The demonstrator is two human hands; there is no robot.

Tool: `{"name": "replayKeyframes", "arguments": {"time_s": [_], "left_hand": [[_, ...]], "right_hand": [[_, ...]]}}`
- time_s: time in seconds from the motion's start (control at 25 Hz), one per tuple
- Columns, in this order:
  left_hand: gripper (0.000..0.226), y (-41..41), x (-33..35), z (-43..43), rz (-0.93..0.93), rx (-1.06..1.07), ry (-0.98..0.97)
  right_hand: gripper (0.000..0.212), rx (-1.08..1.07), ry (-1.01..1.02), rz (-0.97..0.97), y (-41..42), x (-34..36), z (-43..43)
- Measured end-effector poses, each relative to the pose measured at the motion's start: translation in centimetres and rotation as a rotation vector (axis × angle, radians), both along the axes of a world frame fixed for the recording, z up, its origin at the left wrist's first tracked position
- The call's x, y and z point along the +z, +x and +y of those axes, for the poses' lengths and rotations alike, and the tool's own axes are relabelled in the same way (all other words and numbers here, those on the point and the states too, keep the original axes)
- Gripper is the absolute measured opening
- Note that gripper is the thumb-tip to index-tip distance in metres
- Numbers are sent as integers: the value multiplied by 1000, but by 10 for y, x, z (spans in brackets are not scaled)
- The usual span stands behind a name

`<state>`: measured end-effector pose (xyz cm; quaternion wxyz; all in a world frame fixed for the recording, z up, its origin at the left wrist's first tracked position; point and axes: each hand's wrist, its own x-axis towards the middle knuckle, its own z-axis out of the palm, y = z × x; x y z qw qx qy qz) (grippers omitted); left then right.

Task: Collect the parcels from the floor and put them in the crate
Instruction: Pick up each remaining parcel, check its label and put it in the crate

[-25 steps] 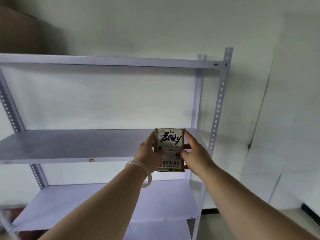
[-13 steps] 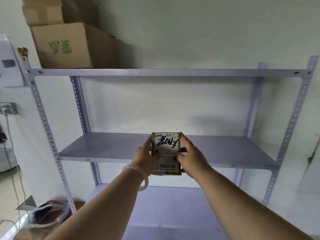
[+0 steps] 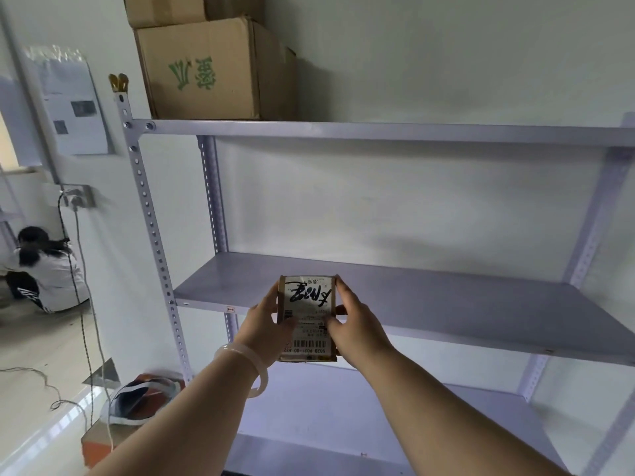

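Both hands, left hand [image 3: 266, 316] and right hand [image 3: 357, 326], are pinching a labelled parcel [image 3: 307, 317] by its sides; keeping it level is helping, as no crate is showing.

Both arms reach forward, elbows nearly straight. The left hand [image 3: 266, 326] and right hand [image 3: 355, 326] face each other, fingers clasping, thumbs in front.

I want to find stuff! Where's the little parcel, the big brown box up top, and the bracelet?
parcel [image 3: 307, 316], head view, on its white label.
big brown box [image 3: 202, 68], head view, on its front face by the green print.
bracelet [image 3: 252, 362], head view, on the band at the left wrist.
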<state>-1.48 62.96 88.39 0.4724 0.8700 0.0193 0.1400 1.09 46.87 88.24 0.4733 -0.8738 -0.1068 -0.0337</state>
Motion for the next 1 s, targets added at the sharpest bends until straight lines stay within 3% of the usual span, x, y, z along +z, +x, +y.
{"name": "replayKeyframes", "arguments": {"time_s": [0.48,0.8,1.0], "left_hand": [[54,33,-27,34,109,176,33],[59,75,-62,54,185,98,-4],[60,92,-98,110,242,-1,-6]], "right_hand": [[67,178,-28,73,59,-29,45],[66,78,-27,129,86,-66,61],[67,-13,-37,205,87,-102,111]]}}
